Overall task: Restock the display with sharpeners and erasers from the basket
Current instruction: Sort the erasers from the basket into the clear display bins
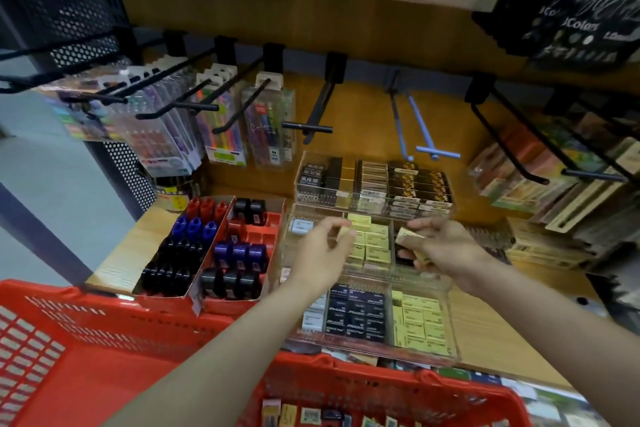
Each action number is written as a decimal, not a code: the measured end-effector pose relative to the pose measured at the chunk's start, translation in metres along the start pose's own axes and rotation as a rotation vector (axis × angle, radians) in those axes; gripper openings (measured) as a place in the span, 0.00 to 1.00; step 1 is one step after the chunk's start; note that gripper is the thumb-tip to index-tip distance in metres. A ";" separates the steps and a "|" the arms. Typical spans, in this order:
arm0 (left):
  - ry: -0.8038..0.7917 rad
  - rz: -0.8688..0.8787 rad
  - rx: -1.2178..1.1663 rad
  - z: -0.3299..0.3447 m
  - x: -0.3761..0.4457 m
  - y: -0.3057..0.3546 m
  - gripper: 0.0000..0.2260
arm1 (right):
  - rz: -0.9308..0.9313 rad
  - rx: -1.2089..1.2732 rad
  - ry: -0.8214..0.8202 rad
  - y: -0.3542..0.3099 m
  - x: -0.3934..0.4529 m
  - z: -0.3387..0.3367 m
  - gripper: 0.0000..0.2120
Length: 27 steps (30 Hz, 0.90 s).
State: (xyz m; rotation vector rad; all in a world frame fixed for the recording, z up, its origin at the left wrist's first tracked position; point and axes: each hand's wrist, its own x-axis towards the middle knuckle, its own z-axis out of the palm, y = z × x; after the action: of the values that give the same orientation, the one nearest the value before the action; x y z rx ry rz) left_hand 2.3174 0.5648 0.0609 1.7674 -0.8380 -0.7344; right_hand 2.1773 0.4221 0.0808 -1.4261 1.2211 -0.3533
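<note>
both hands are over the middle clear tray (pixel 287 246) of the eraser display. the left hand (pixel 323 253) pinches one pale yellow eraser (pixel 344 234) at its fingertips, above the yellow erasers (pixel 370 244) already in that tray. the right hand (pixel 440 246) grips a second yellow eraser (pixel 410 239), fingers curled round it. the red basket (pixel 104 350) sits in the foreground with more erasers (pixel 311 414) inside. sharpeners (pixel 207 246) fill the red boxes left of the tray.
</note>
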 end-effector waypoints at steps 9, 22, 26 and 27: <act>0.027 -0.207 -0.028 0.016 0.036 0.013 0.04 | -0.063 -0.128 -0.005 0.000 0.008 0.006 0.08; 0.079 0.162 0.509 0.027 0.046 -0.016 0.07 | -0.287 -0.925 0.051 -0.002 0.007 0.011 0.22; 0.029 0.234 0.622 0.024 0.050 -0.018 0.10 | -0.365 -0.996 0.118 -0.007 0.009 0.011 0.20; 0.039 0.222 0.624 0.022 0.051 -0.017 0.10 | -0.361 -1.004 0.140 -0.007 0.009 0.012 0.20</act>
State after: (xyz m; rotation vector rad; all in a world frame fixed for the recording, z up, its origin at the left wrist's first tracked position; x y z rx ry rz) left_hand 2.3329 0.5159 0.0330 2.1694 -1.3096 -0.3003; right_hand 2.1937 0.4195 0.0799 -2.5349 1.3090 -0.0581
